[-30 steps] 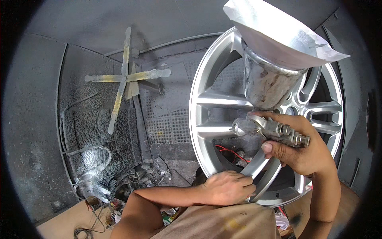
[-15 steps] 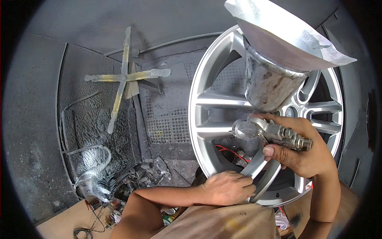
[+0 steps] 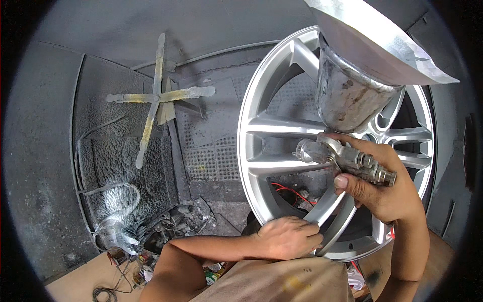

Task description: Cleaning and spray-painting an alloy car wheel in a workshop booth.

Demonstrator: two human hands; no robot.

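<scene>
My right hand point(image 3: 386, 186) is closed around a metal spray gun point(image 3: 329, 152), its nozzle end facing left, over the spokes of a silver alloy wheel point(image 3: 250, 183). On top of the gun sits a stained metal paint cup point(image 3: 352, 95). White sheet material point(image 3: 370, 43) flares out from the cup's mouth and hides part of the wheel. My left hand point(image 3: 289, 236) is curled over the near lower edge of the wheel, beside a spoke. The trigger is hidden behind the gun and my fingers.
A cross-shaped stand point(image 3: 156, 98) with taped, paint-coated arms stands to the left. Below it lie a paint-crusted panel point(image 3: 146, 161) and scattered scraps point(image 3: 193, 216). A red hose or cable point(image 3: 289, 189) shows through the wheel. A dark cable point(image 3: 108, 292) lies at lower left.
My right hand has shifted the spray gun and its cup slightly to the right and up, tilting them a little. My left hand and the wheel stay in place.
</scene>
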